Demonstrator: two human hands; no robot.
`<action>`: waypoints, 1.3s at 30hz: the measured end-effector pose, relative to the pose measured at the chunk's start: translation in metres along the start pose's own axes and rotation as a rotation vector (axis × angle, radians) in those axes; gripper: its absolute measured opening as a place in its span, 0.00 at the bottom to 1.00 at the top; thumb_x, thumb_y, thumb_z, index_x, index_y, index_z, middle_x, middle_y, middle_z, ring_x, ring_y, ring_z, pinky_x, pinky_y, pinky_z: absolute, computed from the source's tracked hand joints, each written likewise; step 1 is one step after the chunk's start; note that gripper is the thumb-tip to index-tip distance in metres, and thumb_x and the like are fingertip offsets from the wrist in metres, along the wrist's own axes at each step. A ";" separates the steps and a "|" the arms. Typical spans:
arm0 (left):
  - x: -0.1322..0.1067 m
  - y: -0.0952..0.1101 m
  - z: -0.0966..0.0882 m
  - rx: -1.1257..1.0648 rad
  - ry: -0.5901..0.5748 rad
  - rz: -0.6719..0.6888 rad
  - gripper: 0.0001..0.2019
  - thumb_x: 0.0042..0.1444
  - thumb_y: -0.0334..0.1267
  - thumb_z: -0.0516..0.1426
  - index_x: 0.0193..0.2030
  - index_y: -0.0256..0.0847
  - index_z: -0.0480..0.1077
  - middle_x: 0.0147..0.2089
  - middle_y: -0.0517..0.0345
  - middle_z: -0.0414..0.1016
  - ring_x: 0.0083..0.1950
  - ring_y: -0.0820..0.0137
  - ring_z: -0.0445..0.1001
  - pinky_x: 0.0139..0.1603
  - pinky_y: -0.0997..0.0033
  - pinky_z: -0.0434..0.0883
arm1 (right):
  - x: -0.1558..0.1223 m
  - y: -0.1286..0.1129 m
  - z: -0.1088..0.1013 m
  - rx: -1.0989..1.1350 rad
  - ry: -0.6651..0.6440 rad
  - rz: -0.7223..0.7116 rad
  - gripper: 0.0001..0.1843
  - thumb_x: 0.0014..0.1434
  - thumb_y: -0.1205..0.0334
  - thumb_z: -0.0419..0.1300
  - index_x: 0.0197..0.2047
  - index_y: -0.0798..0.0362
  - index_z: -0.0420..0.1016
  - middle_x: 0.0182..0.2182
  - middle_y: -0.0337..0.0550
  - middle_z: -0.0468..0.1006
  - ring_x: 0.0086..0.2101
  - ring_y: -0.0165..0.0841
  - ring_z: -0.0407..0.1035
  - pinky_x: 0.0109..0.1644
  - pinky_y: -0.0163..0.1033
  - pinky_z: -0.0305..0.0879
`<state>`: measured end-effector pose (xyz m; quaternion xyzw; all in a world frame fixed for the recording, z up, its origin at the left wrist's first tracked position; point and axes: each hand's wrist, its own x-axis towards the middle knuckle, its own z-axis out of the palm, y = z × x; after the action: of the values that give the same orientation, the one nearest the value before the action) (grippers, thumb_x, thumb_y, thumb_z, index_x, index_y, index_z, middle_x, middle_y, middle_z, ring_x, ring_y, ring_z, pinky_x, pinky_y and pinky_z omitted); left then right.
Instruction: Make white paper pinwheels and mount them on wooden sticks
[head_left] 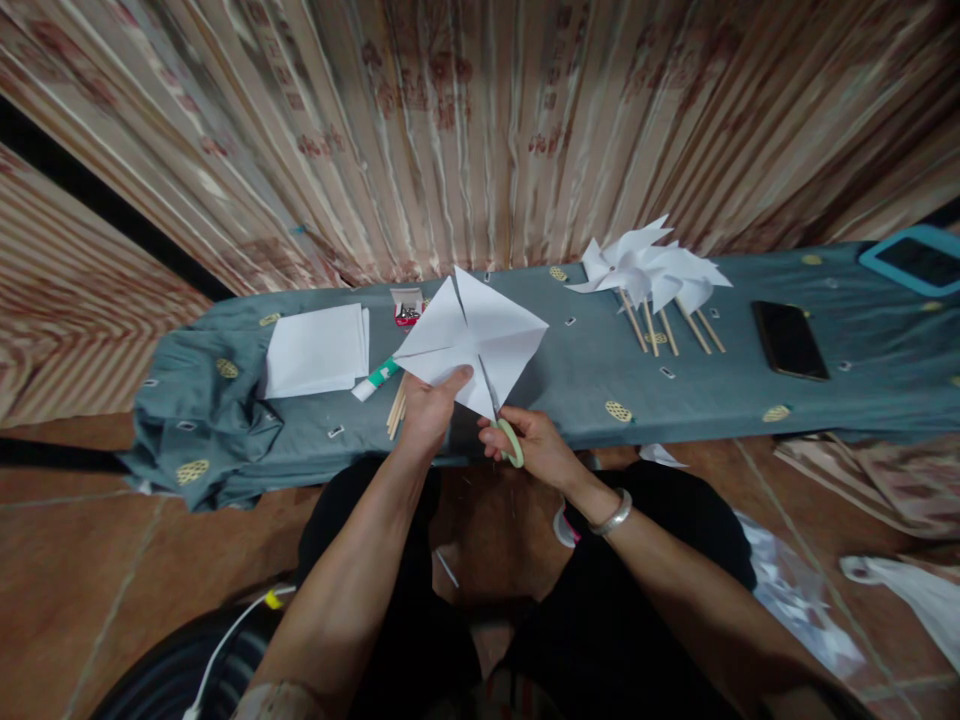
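My left hand (431, 408) pinches a square sheet of white paper (504, 335) near its lower left edge, thumb on top. The paper is turned like a diamond, with slits running in from its top, left and bottom corners toward the middle. In my right hand (536, 442) is a pair of scissors (511, 443) with light green handles, fingers through the loops. Their blades lie at the slit in the bottom corner, and the paper partly hides them. Below the paper's left side are a green and white glue stick (376, 380) and several thin wooden sticks (397, 408).
A stack of white paper (315, 350) lies at the left of the cloth-covered bench (600, 400). Behind is a small red box (407, 308) of metal pieces. Several paper pinwheels (649, 270) on sticks, a phone (790, 340) and a blue-framed device (916, 260) lie rightward.
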<state>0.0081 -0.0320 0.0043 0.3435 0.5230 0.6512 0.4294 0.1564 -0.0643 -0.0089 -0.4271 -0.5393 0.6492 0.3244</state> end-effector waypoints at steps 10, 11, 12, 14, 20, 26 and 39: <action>0.000 0.001 0.001 -0.017 0.004 -0.001 0.23 0.36 0.36 0.67 0.43 0.36 0.74 0.36 0.53 0.80 0.36 0.65 0.77 0.41 0.66 0.72 | 0.001 0.001 0.000 -0.019 0.005 -0.001 0.23 0.45 0.42 0.69 0.33 0.55 0.76 0.20 0.36 0.75 0.22 0.26 0.67 0.26 0.32 0.62; -0.001 0.001 0.001 -0.019 0.006 -0.003 0.23 0.36 0.36 0.67 0.43 0.36 0.74 0.36 0.53 0.80 0.36 0.65 0.77 0.41 0.66 0.72 | 0.001 0.001 -0.001 -0.020 0.003 -0.008 0.23 0.45 0.43 0.69 0.32 0.55 0.75 0.21 0.36 0.75 0.22 0.26 0.67 0.26 0.32 0.62; -0.001 0.001 0.002 -0.022 0.006 -0.004 0.24 0.35 0.36 0.67 0.44 0.37 0.74 0.36 0.53 0.80 0.36 0.65 0.77 0.42 0.66 0.72 | 0.001 0.001 -0.001 -0.020 0.000 -0.015 0.22 0.45 0.43 0.69 0.30 0.54 0.75 0.21 0.36 0.75 0.22 0.26 0.67 0.26 0.31 0.62; -0.002 0.002 0.003 -0.030 0.005 -0.012 0.24 0.35 0.36 0.67 0.44 0.37 0.74 0.36 0.54 0.80 0.36 0.66 0.76 0.42 0.65 0.72 | 0.001 0.001 -0.003 -0.016 -0.005 -0.031 0.21 0.46 0.43 0.69 0.29 0.54 0.74 0.21 0.36 0.75 0.22 0.25 0.66 0.26 0.31 0.62; -0.003 0.003 0.004 -0.023 0.015 -0.039 0.23 0.33 0.37 0.67 0.41 0.36 0.74 0.35 0.53 0.79 0.34 0.66 0.76 0.40 0.66 0.72 | 0.001 0.002 -0.003 -0.004 -0.007 -0.036 0.20 0.47 0.44 0.69 0.29 0.54 0.75 0.21 0.36 0.75 0.22 0.25 0.66 0.26 0.30 0.61; -0.004 0.003 0.004 -0.018 0.022 -0.049 0.22 0.33 0.37 0.67 0.40 0.36 0.75 0.34 0.53 0.79 0.34 0.66 0.75 0.39 0.66 0.72 | 0.002 0.001 -0.002 0.014 0.009 -0.003 0.22 0.44 0.43 0.70 0.30 0.54 0.76 0.20 0.36 0.74 0.21 0.25 0.65 0.25 0.30 0.61; -0.005 0.003 0.004 -0.005 0.014 -0.059 0.23 0.33 0.37 0.67 0.41 0.36 0.74 0.36 0.53 0.79 0.35 0.65 0.76 0.40 0.66 0.72 | 0.001 0.000 -0.002 -0.014 0.011 -0.028 0.23 0.45 0.41 0.69 0.26 0.54 0.73 0.19 0.36 0.74 0.20 0.25 0.65 0.25 0.30 0.61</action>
<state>0.0124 -0.0351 0.0083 0.3222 0.5341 0.6422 0.4455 0.1576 -0.0622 -0.0091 -0.4254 -0.5480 0.6385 0.3333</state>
